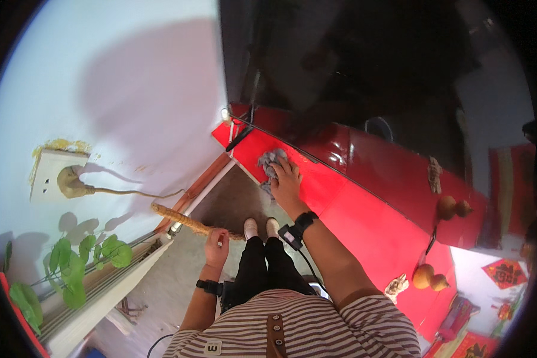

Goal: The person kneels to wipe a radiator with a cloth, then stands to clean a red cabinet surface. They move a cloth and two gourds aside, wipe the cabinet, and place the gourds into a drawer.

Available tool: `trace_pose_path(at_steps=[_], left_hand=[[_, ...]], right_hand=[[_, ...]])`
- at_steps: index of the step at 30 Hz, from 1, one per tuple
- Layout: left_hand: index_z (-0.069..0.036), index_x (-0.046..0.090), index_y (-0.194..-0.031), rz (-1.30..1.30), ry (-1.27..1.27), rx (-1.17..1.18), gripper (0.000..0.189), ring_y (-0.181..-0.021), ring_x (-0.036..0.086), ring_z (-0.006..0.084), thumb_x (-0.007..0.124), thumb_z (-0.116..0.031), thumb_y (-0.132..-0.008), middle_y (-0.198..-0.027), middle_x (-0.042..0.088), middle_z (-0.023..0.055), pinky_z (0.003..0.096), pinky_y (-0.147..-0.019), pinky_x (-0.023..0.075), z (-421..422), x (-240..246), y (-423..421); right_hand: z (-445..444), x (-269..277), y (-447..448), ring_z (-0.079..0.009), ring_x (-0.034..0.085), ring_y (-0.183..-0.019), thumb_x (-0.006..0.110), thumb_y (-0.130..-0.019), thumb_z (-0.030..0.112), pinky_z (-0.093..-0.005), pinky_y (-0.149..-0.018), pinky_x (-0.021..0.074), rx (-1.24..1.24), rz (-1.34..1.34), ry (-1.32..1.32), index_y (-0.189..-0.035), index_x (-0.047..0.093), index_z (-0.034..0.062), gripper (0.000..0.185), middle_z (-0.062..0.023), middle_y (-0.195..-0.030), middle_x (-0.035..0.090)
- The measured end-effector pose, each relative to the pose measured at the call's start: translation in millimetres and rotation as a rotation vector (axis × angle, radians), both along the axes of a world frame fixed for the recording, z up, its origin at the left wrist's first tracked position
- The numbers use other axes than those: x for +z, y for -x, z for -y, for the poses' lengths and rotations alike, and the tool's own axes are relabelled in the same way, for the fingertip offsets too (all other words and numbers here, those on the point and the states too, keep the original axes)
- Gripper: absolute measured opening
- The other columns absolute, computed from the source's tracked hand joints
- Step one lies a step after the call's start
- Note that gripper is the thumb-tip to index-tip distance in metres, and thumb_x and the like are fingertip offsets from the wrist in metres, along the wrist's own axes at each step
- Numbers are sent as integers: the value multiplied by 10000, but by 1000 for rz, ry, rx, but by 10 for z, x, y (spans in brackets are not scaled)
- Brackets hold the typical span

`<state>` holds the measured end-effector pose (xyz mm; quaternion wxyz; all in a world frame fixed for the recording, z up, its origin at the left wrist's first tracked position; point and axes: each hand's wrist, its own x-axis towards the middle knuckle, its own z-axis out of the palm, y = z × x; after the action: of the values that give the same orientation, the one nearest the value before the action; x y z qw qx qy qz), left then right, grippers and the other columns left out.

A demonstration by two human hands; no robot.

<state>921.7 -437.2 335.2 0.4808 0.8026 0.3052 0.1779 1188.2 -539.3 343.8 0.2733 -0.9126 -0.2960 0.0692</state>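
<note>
My right hand (287, 181) is pressed onto a crumpled grey cloth (272, 161), its fingers spread over it. The cloth lies on a glossy red tabletop (371, 232) close to its narrow left end, with part hanging over the edge. My left hand (217, 245) is low on the left, fingers curled. A brown fibre-covered pole (179, 217) passes behind its fingers. Whether the hand grips this pole cannot be made out.
A large dark glossy screen (340, 67) rises behind the tabletop and mirrors it. Dried gourds (424, 276) and a crumpled pale object (397, 286) sit at the right. A plug (71, 182) with its cord is in the wall socket; a leafy plant (74, 273) stands at left.
</note>
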Motion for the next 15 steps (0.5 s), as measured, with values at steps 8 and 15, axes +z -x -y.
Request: trace_pose_path(at_steps=[8, 15], left_hand=[[-42, 577, -879, 11, -84, -192, 88, -682, 607, 221, 605, -6, -804, -854, 588, 96, 302, -594, 499, -14, 252, -280], [-42, 595, -854, -29, -115, -290, 66, -686, 607, 243, 618, -19, -796, -840, 604, 107, 331, -599, 498, -26, 200, -172]], right_hand=[[858, -168, -243, -299, 279, -1316, 602, -752, 267, -577, -996, 243, -165, 31, 464, -1247, 512, 165, 513, -51, -1456, 308], [1449, -362, -560, -312, 103, -1406, 515, -818, 351, -570, -1061, 150, -783, -135, 413, -1417, 314, 146, 665, -123, -1520, 160]])
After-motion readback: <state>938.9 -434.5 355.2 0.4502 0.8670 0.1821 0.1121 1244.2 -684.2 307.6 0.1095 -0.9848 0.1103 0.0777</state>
